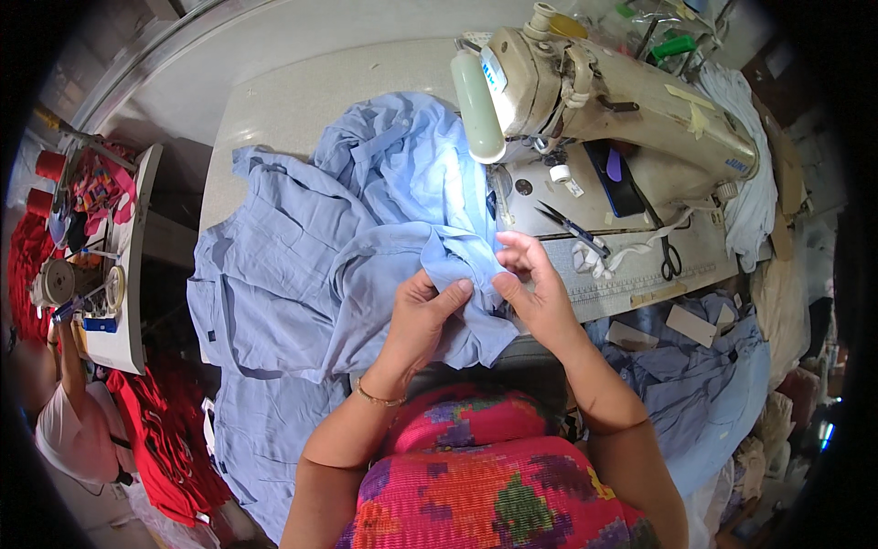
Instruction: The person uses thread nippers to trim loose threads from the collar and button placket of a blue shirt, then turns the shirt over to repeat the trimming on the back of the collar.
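Observation:
A light blue garment [384,183] is spread in folds over the left part of the sewing table and hangs over its front edge. My left hand [427,311] pinches a fold of it, thumb on top, the other fingers under the cloth. Just to the right, my right hand [533,284] has its thumb and fingers closed at the edge of the same fold. Both hands are near the table's front edge, below the sewing machine [594,91]. The machine's needle area, lit brightly, lies beyond the fabric.
Thread snips [574,229], black scissors [670,261], a dark phone [617,183] and a white cloth strip [631,252] lie on the table [283,101] at right. Blue fabric pieces [677,375] are piled lower right. Another person [73,412] works at far left beside red garments [169,439].

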A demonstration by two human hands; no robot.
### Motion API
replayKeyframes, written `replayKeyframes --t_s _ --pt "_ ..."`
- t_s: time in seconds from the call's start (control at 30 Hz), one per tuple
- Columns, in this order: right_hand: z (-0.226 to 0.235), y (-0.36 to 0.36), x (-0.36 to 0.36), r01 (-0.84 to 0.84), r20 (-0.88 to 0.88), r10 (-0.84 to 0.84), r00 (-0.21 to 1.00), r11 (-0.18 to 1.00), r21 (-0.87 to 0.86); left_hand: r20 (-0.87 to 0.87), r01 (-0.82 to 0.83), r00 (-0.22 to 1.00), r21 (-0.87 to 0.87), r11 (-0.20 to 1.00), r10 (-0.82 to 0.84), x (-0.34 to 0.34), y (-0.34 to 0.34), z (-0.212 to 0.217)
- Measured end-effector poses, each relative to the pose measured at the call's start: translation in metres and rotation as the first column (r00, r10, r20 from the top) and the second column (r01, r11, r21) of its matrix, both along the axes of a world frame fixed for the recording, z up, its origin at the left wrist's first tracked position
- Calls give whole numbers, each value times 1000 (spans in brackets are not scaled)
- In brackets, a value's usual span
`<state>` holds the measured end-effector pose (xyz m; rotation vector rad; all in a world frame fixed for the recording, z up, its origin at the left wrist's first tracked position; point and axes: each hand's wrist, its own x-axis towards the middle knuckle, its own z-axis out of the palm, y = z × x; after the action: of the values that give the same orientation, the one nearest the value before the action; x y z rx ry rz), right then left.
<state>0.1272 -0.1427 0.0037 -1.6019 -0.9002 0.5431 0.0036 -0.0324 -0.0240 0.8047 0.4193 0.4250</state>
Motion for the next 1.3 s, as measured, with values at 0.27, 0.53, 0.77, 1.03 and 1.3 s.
replayKeyframes --t_s 0.27,0.53,0.77,1.03,1.3 --pt "-7 7 -2 29 -434 62 899 979 200 34 -12 999 -15 1000 12 -2 0 -2" --pt "-6 4 0 -99 -349 147 925 983 152 21 -55 998 -34 998 55 0 -3 -2" --pt "-1 3 2 -164 -374 185 909 983 87 -75 10 997 81 997 -4 0 -1 6" --pt "-14 8 -2 -47 -502 135 854 982 184 63 -22 998 -3 1000 22 3 -1 5" --pt "0 2 -4 -95 205 79 976 993 70 69 -32 997 15 999 31 3 -2 5"
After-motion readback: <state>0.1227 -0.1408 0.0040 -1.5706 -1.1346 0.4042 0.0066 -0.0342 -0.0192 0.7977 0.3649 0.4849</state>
